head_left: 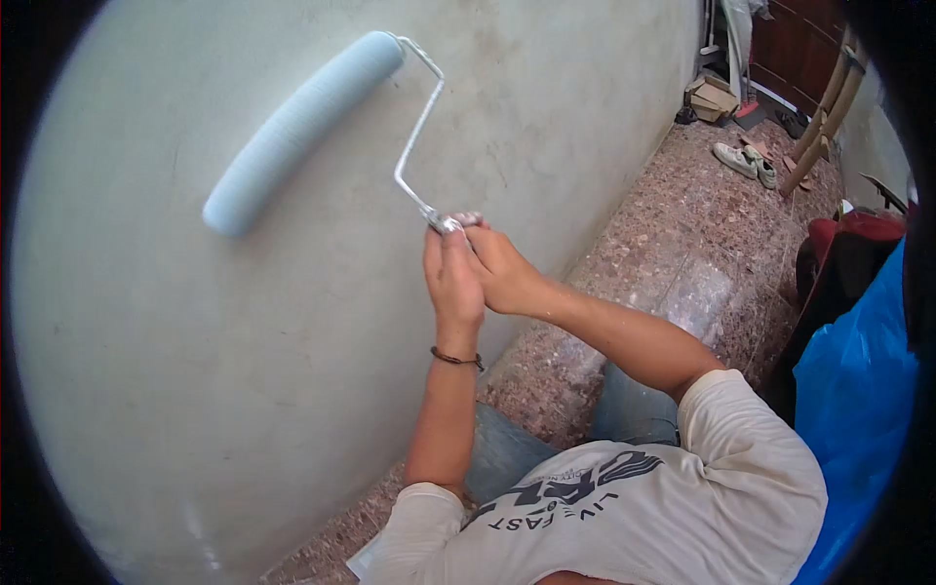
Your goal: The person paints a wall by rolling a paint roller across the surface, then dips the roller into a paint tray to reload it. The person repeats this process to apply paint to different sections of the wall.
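Note:
A paint roller (302, 132) with a long pale blue sleeve lies slantwise against the grey wall (322, 361). Its bent white wire frame runs down to a handle wrapped by both of my hands. My left hand (453, 288) is closed on the handle from the near side, with a dark cord bracelet at the wrist. Pressed against it, my right hand (502, 273) is closed around the handle too, its fingers partly hidden. Most of the handle is covered by the hands. White paint marks show on the fingers and on the frame's lower end.
Speckled reddish floor (624, 244) runs along the wall's foot. Blue plastic sheeting (858, 390) hangs close on my right, beside dark red items (858, 229). Farther off are pale shoes (746, 161), cardboard pieces (714, 97), leaning wooden poles (827, 112) and a brown door (795, 44).

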A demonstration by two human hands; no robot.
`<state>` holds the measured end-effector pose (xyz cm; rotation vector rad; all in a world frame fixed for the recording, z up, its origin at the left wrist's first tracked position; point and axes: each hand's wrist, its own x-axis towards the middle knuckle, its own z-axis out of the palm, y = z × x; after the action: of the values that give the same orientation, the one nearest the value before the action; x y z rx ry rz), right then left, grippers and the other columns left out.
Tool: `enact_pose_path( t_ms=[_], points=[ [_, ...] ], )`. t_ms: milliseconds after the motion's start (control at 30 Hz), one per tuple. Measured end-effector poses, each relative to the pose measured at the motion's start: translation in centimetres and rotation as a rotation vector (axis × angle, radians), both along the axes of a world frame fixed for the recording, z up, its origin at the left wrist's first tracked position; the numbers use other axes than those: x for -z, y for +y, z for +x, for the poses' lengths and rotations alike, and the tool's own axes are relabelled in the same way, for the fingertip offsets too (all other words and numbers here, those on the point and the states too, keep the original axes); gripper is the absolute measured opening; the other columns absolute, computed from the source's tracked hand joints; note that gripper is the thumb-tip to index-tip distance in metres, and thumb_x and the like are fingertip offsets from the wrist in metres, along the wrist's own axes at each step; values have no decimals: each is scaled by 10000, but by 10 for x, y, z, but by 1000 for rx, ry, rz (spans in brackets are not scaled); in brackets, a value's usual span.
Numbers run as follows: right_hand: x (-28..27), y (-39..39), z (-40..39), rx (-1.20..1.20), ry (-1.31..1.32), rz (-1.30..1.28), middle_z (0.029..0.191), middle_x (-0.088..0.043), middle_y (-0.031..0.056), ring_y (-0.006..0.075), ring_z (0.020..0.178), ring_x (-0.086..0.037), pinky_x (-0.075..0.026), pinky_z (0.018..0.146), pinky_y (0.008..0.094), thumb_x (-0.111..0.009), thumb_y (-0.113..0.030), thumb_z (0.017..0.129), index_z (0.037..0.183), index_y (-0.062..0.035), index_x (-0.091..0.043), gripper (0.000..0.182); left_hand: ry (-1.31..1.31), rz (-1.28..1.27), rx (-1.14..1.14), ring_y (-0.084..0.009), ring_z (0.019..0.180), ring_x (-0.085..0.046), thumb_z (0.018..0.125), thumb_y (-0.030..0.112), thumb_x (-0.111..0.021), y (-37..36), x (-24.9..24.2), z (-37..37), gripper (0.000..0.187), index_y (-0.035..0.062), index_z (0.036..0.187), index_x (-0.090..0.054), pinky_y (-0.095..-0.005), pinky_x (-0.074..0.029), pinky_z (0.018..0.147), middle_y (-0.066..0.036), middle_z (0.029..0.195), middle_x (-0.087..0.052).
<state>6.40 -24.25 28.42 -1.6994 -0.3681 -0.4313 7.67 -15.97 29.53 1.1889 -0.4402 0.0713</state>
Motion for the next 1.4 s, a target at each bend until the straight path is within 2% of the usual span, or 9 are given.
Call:
enact_pose_path(
  t_ms=[233, 300, 500, 700, 1067, 1133, 1200, 1267, 1400],
  points=[
    [90, -10, -31, 14, 127, -99, 955, -568, 291, 472, 915, -520, -425, 774, 487, -423, -181, 876, 991, 59, -508, 280, 135, 114, -39, -186, 906, -538, 965, 166, -336, -4, 90, -30, 220, 8, 985, -486, -324, -446, 837, -106, 975, -554],
    [129, -13, -41, 11, 157, -128, 975, -559, 298, 474, 936, -512, -419, 802, 486, -419, -186, 880, 1042, 56, -497, 302, 197, 114, -39, -181, 908, -537, 964, 166, -342, -6, 138, -39, 217, 9, 983, -491, -317, -444, 835, -101, 971, -556],
    [211, -16, -80, 63, 463, -224, 955, -561, 311, 470, 922, -524, -418, 801, 494, -418, -203, 885, 995, 66, -524, 309, 430, 152, -4, -154, 911, -534, 954, 157, -362, -6, 228, -70, 213, 13, 981, -517, -286, -423, 841, -74, 943, -573],
    [254, -18, -106, 116, 587, -286, 870, -575, 319, 474, 857, -556, -438, 738, 506, -426, -236, 892, 904, 82, -552, 342, 695, 236, -37, -120, 818, -475, 904, 200, -413, -10, 267, -95, 219, 24, 930, -542, -277, -400, 745, -32, 851, -523],
    [287, -25, -109, 87, 846, -382, 899, -588, 328, 446, 884, -586, -459, 767, 471, -419, -354, 893, 932, 97, -589, 483, 996, 118, 3, -144, 837, -477, 880, 253, -419, -14, 347, -99, 234, 51, 887, -536, -294, -397, 761, -44, 859, -509],
    [290, -26, -103, 98, 866, -407, 898, -591, 327, 438, 879, -594, -461, 769, 468, -418, -369, 891, 903, 94, -600, 497, 1099, 47, 35, -180, 842, -516, 877, 278, -410, -16, 347, -95, 250, 63, 876, -536, -337, -427, 758, -59, 864, -519],
    [293, -26, -98, 28, 1096, -396, 905, -599, 319, 419, 879, -605, -463, 784, 458, -398, -393, 896, 877, 79, -625, 524, 1175, 18, 84, -203, 849, -536, 881, 302, -407, -15, 349, -91, 270, 65, 877, -536, -370, -442, 768, -69, 869, -530],
    [316, -20, -90, 58, 1090, -406, 902, -604, 313, 411, 870, -612, -469, 774, 455, -391, -392, 899, 878, 75, -632, 526, 1249, -8, 138, -226, 856, -555, 886, 325, -403, -14, 363, -83, 290, 67, 878, -535, -404, -457, 778, -79, 874, -540],
    [329, -15, -78, 91, 1059, -514, 866, -625, 282, 392, 812, -631, -491, 728, 448, -404, -397, 895, 876, 52, -648, 511, 1381, -123, 237, -282, 918, -575, 908, 378, -374, -5, 426, -61, 342, 67, 928, -514, -466, -467, 816, -126, 955, -571]
  ],
)
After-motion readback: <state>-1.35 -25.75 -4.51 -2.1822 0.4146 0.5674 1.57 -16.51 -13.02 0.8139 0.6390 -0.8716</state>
